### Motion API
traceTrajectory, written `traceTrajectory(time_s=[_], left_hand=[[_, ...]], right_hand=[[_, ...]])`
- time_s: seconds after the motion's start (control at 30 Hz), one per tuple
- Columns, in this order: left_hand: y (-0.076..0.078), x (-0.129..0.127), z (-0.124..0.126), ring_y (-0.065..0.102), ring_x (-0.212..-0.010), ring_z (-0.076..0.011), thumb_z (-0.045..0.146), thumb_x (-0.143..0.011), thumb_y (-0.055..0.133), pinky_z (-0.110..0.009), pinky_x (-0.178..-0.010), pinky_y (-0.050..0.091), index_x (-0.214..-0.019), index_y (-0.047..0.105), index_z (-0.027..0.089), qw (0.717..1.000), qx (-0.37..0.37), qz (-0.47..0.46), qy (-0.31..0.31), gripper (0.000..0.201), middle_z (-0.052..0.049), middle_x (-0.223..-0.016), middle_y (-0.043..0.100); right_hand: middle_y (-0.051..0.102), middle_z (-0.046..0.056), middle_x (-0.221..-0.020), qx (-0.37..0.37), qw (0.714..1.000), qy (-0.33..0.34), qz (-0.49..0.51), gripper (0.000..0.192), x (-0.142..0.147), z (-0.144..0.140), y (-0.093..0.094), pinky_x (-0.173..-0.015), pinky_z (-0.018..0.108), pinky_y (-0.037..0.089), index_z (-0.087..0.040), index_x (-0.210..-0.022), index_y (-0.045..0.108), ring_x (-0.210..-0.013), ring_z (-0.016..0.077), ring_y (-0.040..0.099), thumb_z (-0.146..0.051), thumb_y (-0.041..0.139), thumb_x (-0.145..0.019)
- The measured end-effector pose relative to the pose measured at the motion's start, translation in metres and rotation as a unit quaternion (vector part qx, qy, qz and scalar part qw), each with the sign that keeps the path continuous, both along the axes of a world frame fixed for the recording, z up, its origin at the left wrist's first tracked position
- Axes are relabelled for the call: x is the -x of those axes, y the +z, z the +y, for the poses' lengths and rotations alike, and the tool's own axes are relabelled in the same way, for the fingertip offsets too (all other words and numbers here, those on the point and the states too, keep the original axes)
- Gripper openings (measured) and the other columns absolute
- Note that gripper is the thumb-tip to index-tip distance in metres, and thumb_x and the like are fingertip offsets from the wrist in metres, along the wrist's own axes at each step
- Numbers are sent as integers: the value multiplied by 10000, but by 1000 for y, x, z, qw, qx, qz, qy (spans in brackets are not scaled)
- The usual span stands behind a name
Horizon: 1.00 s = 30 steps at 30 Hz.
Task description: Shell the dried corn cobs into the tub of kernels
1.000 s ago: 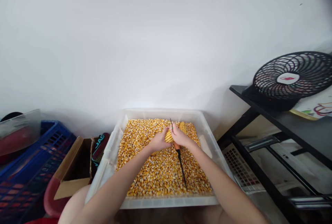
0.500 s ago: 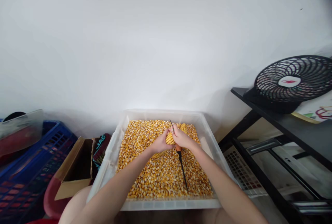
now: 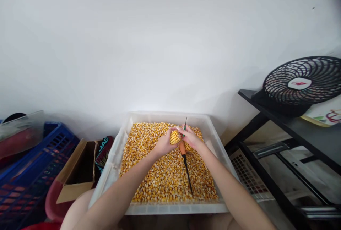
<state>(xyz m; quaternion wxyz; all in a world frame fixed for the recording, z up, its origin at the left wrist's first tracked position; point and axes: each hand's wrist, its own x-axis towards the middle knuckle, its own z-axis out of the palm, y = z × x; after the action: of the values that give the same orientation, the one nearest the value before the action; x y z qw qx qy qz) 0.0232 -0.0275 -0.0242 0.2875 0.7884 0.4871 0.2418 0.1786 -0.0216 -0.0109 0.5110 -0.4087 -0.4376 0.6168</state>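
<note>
My left hand (image 3: 164,144) is closed around a corn cob (image 3: 175,137) with rows of yellow kernels, held low over a bin of loose kernels. My right hand (image 3: 191,139) meets the cob's right end. Its fingers grip a thin pointed tool with a green handle (image 3: 184,128), whose dark tip points up and away from the cob. Just below the hands, an orange-handled tool (image 3: 182,147) with a long black shaft lies on the loose corn kernels (image 3: 160,184). Part of another cob seems to show under my right hand, mostly hidden.
The translucent plastic bin (image 3: 170,209) stands against a white wall. At left are an open cardboard box (image 3: 74,192), a red basin (image 3: 52,203) and a blue crate (image 3: 32,166). A black fan (image 3: 299,82) sits on a dark shelf (image 3: 282,123) at right.
The pointed tool has swung upright and right, and its green part now shows. My right hand has shifted slightly right. The cob has turned, with its end facing my right fingers.
</note>
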Motion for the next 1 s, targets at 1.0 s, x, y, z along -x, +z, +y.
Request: traceTrajectory(time_s=[1.0], left_hand=[[-13, 2, 8, 620, -775, -243, 489, -722, 546, -266, -612, 403, -1162, 375, 194, 998, -37, 44, -9, 556, -90, -886, 646]], right_hand=[[515, -11, -803, -133, 956, -57, -257, 283, 10, 3, -16, -722, 311, 449, -245, -790, 303, -787, 169, 538, -408, 531, -748]])
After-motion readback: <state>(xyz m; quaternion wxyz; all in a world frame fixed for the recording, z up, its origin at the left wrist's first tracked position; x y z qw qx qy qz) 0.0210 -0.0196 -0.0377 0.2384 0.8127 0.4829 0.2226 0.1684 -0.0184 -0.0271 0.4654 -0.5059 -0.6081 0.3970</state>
